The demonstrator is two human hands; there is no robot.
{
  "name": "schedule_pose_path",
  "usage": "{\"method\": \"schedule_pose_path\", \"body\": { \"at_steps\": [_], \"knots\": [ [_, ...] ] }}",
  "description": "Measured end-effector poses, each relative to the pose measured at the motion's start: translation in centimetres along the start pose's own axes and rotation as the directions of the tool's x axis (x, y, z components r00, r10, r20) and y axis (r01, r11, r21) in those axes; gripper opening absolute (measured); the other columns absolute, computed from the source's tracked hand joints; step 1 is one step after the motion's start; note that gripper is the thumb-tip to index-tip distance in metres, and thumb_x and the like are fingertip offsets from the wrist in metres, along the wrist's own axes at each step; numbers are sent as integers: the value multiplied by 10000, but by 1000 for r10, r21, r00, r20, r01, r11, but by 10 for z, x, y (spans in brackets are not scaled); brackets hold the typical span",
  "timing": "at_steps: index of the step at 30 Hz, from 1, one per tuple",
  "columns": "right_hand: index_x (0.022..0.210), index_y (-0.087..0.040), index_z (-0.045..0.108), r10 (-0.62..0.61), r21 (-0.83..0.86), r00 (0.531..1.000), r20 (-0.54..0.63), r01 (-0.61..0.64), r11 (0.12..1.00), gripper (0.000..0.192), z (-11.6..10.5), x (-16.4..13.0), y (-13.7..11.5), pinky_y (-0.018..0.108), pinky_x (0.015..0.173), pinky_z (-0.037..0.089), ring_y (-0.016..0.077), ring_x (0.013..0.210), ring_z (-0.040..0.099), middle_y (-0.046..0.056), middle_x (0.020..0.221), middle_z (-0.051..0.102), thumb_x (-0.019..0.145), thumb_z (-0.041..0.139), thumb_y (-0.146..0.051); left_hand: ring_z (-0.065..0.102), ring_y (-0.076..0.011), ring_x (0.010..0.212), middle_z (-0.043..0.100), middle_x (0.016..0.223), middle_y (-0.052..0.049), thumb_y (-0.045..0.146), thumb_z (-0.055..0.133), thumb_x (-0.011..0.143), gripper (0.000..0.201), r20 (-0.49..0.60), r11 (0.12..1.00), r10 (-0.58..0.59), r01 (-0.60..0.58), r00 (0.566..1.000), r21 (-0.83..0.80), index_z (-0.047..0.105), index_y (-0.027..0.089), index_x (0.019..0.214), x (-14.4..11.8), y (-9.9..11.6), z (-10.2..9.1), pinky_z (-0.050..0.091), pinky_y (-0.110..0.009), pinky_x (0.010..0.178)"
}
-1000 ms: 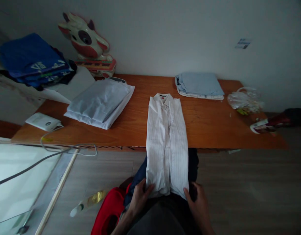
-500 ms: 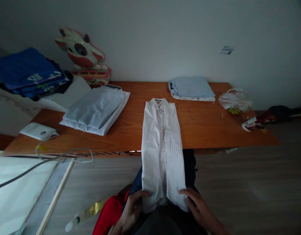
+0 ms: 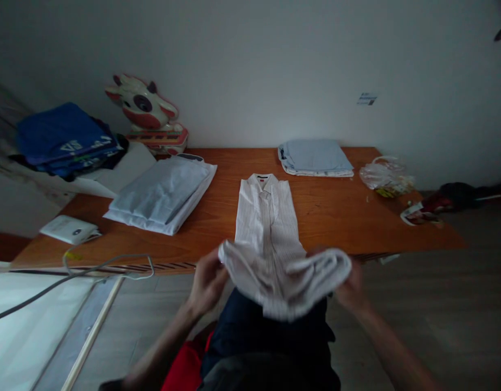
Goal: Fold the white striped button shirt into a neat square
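blue garment stack (image 3: pixel 58 136): far left and beyond the left hand, on a pale surface off the worktop's end.
white device with cable (image 3: pixel 69 229): left of the left hand, on the worktop's near corner.
pale folded shirts (image 3: pixel 163 193): beyond and left of the left hand.
cow-shaped toy (image 3: pixel 142 106): against the wall, well beyond that pile.
left hand (image 3: pixel 207 282): raised at the worktop's near edge, fingers closed on the left corner of the lifted hem.
striped white shirt (image 3: pixel 268 228): between the hands; collar end flat on the worktop (image 3: pixel 340 217), tail end lifted and sagging in the middle.
handling note: judged a hem-to-collar fold; both corners want equal height and light tension so the sag pulls out, and the hem should land square below the collar.
right hand (image 3: pixel 352 285): level with the left, mostly hidden behind the cloth, gripping the right corner.
light blue folded shirt (image 3: pixel 315 157): well beyond the right hand.
clear plastic bag (image 3: pixel 386 176): beyond and right of it.
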State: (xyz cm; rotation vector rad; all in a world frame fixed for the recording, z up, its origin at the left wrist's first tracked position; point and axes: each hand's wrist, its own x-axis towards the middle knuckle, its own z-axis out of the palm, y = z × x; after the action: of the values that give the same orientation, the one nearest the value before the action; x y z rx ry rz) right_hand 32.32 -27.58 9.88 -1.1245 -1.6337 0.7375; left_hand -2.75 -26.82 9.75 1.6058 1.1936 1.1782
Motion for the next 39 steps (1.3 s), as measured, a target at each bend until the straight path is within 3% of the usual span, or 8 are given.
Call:
{"method": "schedule_pose_path", "body": {
  "at_steps": [4,7,10,15,21,27,33,39],
  "knots": [
    [987,-191,690,54,33,956,-288,-46,998,406,25,162,41,387,876,580,221,902,673,50,908,675,991,605,-588,583,-157,860,640,906,-48,542,624,1024,464,-224,997,75,-78,972,-6,669,81,1003,160,-22,7,499,-303,830],
    [1158,-148,682,235,69,957,-168,-226,972,403,45,239,88,445,999,560,241,1060,690,103,1106,741,981,602,-502,628,-213,1019,695,1037,-101,448,616,1038,397,-128,991,-130,127,983,-29,666,55,1065,245,-55,20,501,-404,989],
    [1241,-85,667,432,17,902,24,-432,902,451,60,263,127,536,1046,541,271,1088,710,163,1208,762,903,689,-383,644,-278,1107,729,1053,-148,365,750,958,326,-62,971,-238,237,969,-21,676,50,1001,280,-85,32,467,-513,1087],
    [1282,-63,660,432,35,898,84,-436,899,459,64,246,156,568,1102,516,288,1163,710,209,1352,726,877,698,-276,676,-275,1105,749,1121,-194,395,774,952,424,-3,955,-284,282,959,-86,675,16,1117,266,-111,27,510,-522,1068],
    [1551,-278,486,466,130,882,72,-472,872,807,39,174,140,560,1222,466,315,1386,621,133,1531,627,839,837,-424,746,-255,903,786,1042,-159,525,861,853,533,254,880,-353,412,900,-236,731,93,1138,187,-114,-12,609,-382,803],
    [1734,-359,62,261,219,932,250,-317,923,1209,40,125,107,589,1225,461,322,1388,622,98,1551,611,804,829,-264,687,-295,1254,710,1399,-140,386,888,830,728,239,867,-147,242,960,-436,581,198,1462,142,-109,11,532,-439,1097],
    [1700,-392,285,232,41,955,183,-243,969,991,39,109,120,486,1356,256,228,1600,375,-37,1770,317,819,657,-132,695,-293,1202,728,1309,-136,336,913,748,687,202,891,-208,271,957,-364,606,168,1339,133,-123,31,539,-454,1076],
    [1601,-330,515,240,-49,947,215,-235,971,806,34,101,117,526,1314,339,282,1463,540,22,1631,543,831,634,-122,720,-289,1156,750,1277,-118,312,861,782,602,202,852,-231,298,952,-430,634,168,1321,130,-106,32,552,-440,1053]
  ]
}}
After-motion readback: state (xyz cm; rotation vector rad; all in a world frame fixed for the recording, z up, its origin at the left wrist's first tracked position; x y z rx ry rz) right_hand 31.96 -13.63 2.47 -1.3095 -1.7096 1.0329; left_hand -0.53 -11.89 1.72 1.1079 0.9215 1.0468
